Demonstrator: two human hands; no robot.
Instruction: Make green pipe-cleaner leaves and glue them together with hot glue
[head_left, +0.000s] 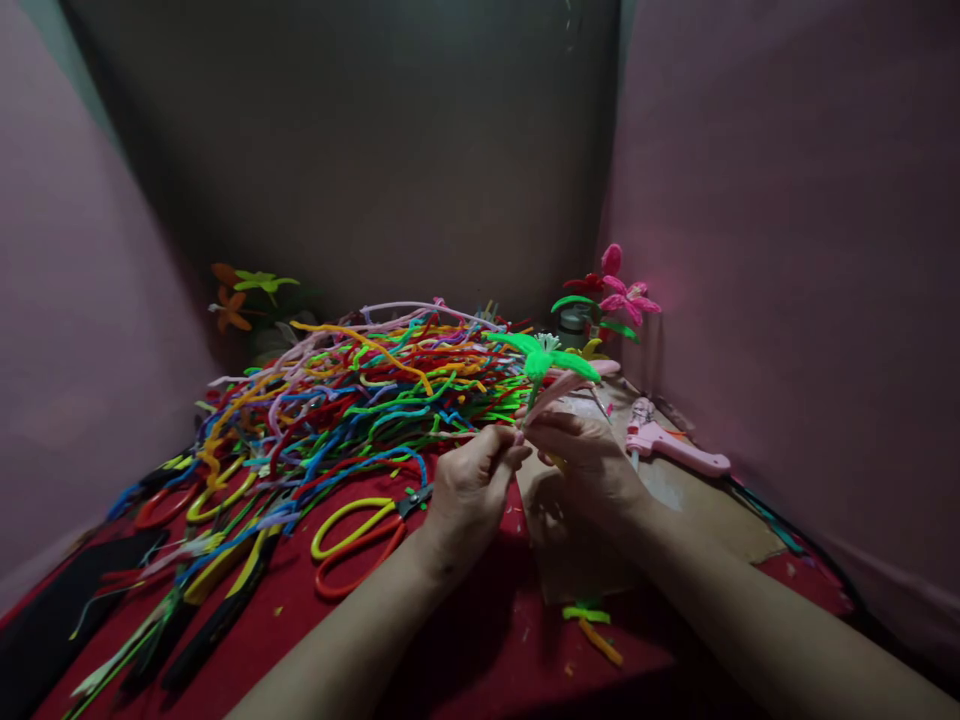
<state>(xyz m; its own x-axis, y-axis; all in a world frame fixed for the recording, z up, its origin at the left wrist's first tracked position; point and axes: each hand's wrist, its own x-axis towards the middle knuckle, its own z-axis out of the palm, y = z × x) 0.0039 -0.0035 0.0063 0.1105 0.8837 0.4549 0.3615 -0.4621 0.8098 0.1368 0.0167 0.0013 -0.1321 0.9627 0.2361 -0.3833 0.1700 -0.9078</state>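
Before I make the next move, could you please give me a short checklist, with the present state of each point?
1. Left hand and right hand: grips closed, close together below the flower: ok.
2. Flower upright, above the hands: ok.
3. Stem, lower end: cannot tell, hidden by the hands.
4. Nearest scissors well away from left hand: not ok, blades close beside it.
5. Glue gun cool: cannot tell.
6. Cloth free of scraps: not ok.

No lettering, label, brand, number or sign can be read anywhere here.
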